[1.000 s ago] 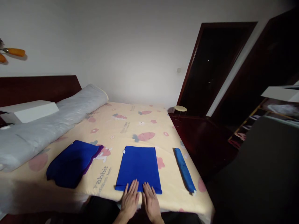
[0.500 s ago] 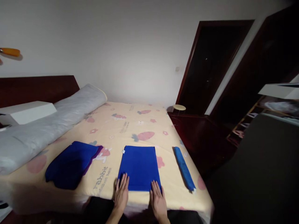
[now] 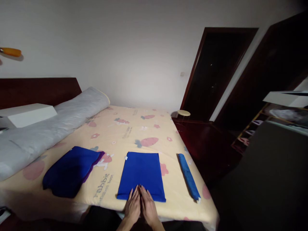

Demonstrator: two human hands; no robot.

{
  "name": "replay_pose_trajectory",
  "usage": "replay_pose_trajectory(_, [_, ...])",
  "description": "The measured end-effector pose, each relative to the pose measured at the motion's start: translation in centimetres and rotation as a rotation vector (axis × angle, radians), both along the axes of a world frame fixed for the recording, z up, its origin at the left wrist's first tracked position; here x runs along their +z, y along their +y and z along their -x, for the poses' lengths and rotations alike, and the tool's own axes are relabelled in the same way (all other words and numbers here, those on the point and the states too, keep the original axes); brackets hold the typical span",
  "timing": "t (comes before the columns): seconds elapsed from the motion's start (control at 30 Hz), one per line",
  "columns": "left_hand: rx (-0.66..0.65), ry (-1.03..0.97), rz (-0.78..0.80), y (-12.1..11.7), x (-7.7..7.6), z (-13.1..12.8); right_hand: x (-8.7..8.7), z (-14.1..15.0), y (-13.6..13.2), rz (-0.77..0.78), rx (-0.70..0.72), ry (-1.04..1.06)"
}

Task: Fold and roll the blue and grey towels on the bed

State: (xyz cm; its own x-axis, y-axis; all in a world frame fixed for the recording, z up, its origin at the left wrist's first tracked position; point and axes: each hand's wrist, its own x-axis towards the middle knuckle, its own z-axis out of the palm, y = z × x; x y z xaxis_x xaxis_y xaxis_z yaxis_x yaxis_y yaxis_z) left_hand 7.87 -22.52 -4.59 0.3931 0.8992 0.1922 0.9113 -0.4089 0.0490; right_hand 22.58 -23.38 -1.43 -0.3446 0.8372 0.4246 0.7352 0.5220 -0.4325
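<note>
A folded blue cloth (image 3: pixel 141 171) with a small white tag lies flat on the bed in front of me. My left hand (image 3: pixel 133 205) rests on its near edge, fingers stretched out and pointing away from me. Right beside it, my right hand (image 3: pixel 148 205) lies on the same edge, also with straight fingers, and the two nearly touch at the index fingers. A rolled blue cloth (image 3: pixel 189 176) lies to the right. On the left is a loosely laid pile of dark blue cloth (image 3: pixel 69 171) with a purple edge.
The bed (image 3: pixel 154 125) has a pale yellow sheet printed with carrots and rabbits. Along its left side run a long grey bedding roll (image 3: pixel 72 112) and a white box (image 3: pixel 31 114). A round stool (image 3: pixel 184 113) and a shelf rack (image 3: pixel 250 128) stand on the right.
Both hands have moved inward from the near corners of the folded cloth to the middle of its near edge. The rolled cloth and the pile have stayed put.
</note>
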Motion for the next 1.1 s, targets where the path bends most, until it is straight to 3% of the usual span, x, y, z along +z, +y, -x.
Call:
replay_pose_trajectory(0.17, [0.018,-0.016,0.051,0.4,0.8,0.9,-0.4,1.3,1.1,-0.005,-0.070,0.001])
replay_pose_trajectory(0.33, [0.244,-0.042,0.031,1.1,2.2,5.0,-1.4,-2.4,1.3,0.040,-0.286,-0.114])
replay_pose_trajectory(0.5, [0.286,-0.034,0.006,1.4,2.7,8.0,-2.6,-5.8,1.4,0.097,-0.421,-0.162])
replay_pose_trajectory(0.73, [0.405,0.001,-0.133,0.8,3.6,6.5,-3.9,-8.9,1.2,-0.050,-0.463,-0.166])
replay_pose_trajectory(0.93, [0.507,-0.011,-0.148,-0.7,3.4,8.4,-2.5,-10.4,0.2,-0.130,-0.481,-0.164])
replay_pose_trajectory(1.1, [0.520,-0.042,-0.190,-0.7,3.8,9.7,-1.6,-10.8,-0.4,-0.152,-0.403,-0.141])
